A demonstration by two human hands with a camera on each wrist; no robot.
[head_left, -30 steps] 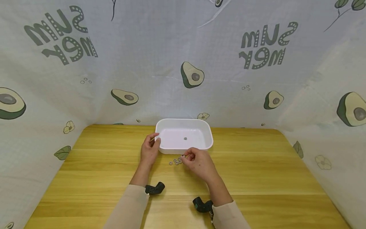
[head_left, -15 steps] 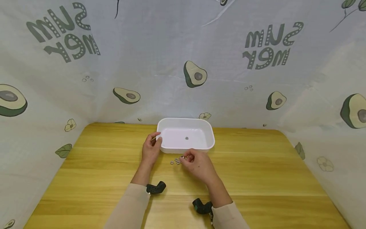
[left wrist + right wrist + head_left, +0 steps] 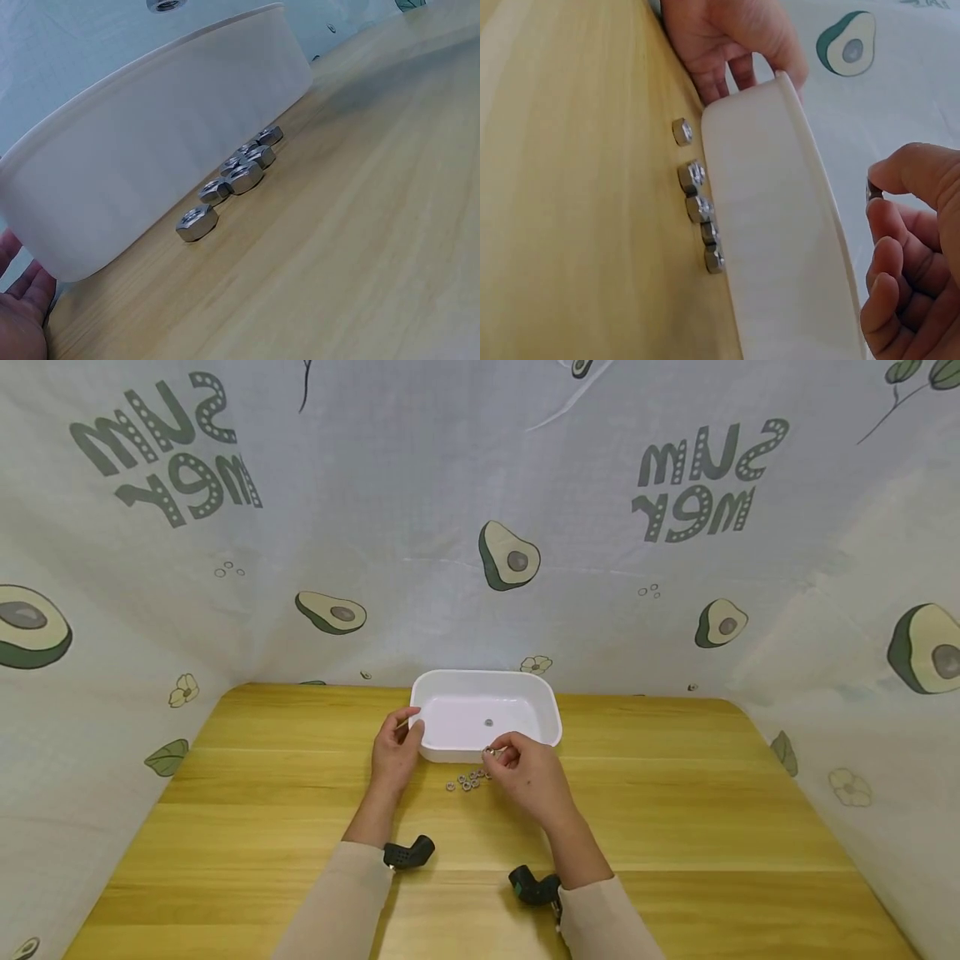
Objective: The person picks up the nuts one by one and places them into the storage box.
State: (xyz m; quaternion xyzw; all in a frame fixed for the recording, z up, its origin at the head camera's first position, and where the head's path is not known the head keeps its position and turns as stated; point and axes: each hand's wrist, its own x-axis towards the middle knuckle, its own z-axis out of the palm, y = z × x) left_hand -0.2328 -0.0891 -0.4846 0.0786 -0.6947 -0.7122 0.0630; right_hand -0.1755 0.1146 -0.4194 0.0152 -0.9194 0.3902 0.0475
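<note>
My left hand (image 3: 393, 756) holds the left end of a white plastic basin (image 3: 453, 755), its thumb at the rim; the right wrist view shows these fingers around the basin's corner. Between thumb and index finger, my right hand (image 3: 531, 783) pinches a steel hex nut (image 3: 871, 190), level with the basin's front rim. The other right fingers are curled. Several more hex nuts (image 3: 244, 177) lie on the table in a loose row along the basin's front wall. A single nut (image 3: 489, 722) rests on the basin floor.
The wood-grain table (image 3: 675, 802) extends to both sides and toward me. Behind the basin hangs a pale cloth (image 3: 420, 543) printed with avocados and lettering. A black wrist camera (image 3: 408, 852) is strapped to my left wrist, another black camera (image 3: 534, 887) to my right.
My right hand has risen from the nuts on the table up to the basin's front rim, carrying a nut. More of the row is uncovered. My left hand keeps its place.
</note>
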